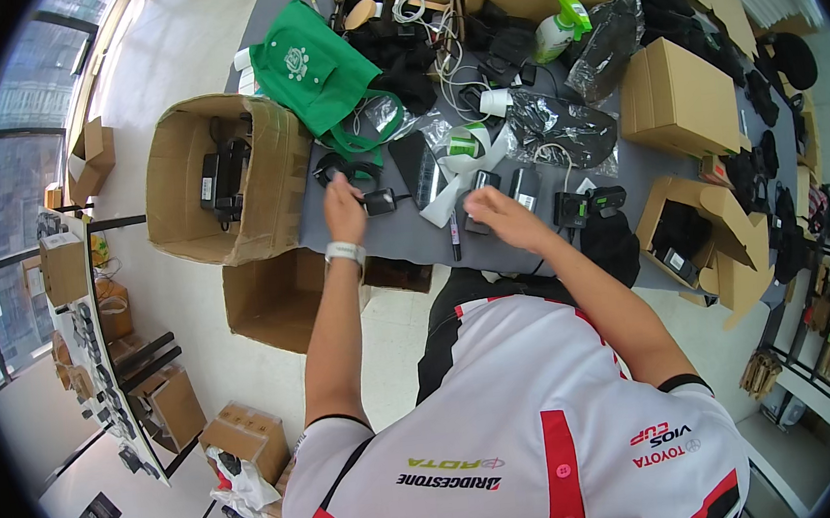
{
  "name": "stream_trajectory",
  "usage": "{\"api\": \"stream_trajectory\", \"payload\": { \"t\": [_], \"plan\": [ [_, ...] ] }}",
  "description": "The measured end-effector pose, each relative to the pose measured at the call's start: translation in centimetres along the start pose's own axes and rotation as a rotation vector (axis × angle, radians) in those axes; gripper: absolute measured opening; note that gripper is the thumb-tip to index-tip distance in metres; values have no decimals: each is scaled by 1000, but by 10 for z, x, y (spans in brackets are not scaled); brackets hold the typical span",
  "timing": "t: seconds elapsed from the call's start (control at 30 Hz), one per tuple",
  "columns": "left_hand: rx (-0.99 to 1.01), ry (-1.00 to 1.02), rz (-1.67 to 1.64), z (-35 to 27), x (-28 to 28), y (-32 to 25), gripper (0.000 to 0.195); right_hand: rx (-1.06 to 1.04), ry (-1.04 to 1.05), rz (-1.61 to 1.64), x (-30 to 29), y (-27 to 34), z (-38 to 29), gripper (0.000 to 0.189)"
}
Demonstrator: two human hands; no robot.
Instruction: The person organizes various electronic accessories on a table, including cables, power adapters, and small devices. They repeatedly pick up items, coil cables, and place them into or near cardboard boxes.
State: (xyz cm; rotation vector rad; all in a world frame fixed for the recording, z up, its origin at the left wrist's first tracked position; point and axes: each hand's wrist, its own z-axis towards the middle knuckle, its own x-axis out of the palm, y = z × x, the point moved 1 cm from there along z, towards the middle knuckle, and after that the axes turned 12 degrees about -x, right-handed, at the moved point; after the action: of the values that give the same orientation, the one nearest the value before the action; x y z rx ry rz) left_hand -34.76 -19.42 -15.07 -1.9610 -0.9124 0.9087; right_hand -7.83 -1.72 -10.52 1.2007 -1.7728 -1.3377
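My left hand [344,212], with a pale band on its wrist, is at the near side of a coiled black cable [356,166]. Its fingertips overlap the coil, and the grip is hidden. Just right of that hand lies a small black power adapter [380,202] with a cord. My right hand [501,214] has curled fingers over the near part of a black battery-like block [483,181]; whether it grips the block is unclear. A similar block with a white label [525,189] lies to its right. Between the hands are a marker pen [455,237] and a loose white strip [447,204].
An open carton [271,175] holding black adapters stands at the left. A green bag [317,68], a spray bottle [557,36] and tangled white cables [448,64] crowd the far side. Cardboard boxes [679,99] and a black charger [570,208] are on the right.
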Motion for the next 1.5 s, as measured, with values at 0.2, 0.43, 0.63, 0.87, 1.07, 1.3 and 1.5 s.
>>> {"api": "stream_trajectory", "payload": {
  "t": [0.2,0.43,0.63,0.87,1.07,1.3,1.5],
  "plan": [
    [-169,-143,408,115,-38,35,44,213,-185,-18,-57,-44,-67,33],
    [204,-214,1233,113,-28,42,35,207,-446,-327,-112,-86,-172,28],
    [-96,-378,975,118,-47,34,72,179,-564,-639,-136,-91,-214,32],
    [-294,-430,884,105,-42,23,92,92,-724,-861,-150,-93,-217,41],
    [-173,-658,956,41,-21,-23,74,-71,-714,-861,-198,-107,-214,46],
    [534,-153,784,-96,137,-40,32,51,-671,-694,-231,-162,-176,79],
    [471,511,771,-213,268,-3,26,108,-481,-372,-263,-165,-145,80]
  ]
}}
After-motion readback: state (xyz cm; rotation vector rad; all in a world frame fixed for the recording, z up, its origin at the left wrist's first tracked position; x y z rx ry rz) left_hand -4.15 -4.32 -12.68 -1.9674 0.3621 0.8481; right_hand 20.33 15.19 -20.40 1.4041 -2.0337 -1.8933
